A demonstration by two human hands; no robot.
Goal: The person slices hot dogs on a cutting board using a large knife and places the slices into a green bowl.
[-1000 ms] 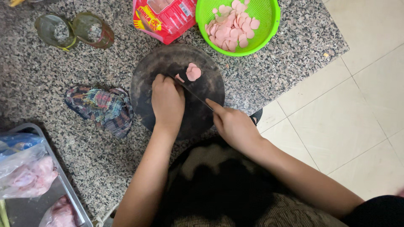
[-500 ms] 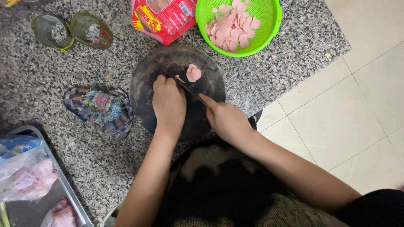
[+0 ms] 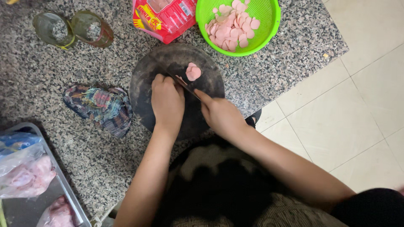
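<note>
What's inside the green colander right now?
The green plastic colander holds a heap of thin pink sausage slices. Whatever lies beneath the heap is covered, and its far rim is cut off.

red-yellow packet (image 3: 165,17) — top centre | clear bags (image 3: 23,170) — tray, lower left

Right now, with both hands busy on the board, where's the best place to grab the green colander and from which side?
Grip the green colander by its rim on the right, coming from the counter's right edge. The rim there is bare and faces open granite countertop; the pink slices lie heaped toward the left. The red package crowds its left side, and the left hand and right hand work at the round cutting board below it.
</note>
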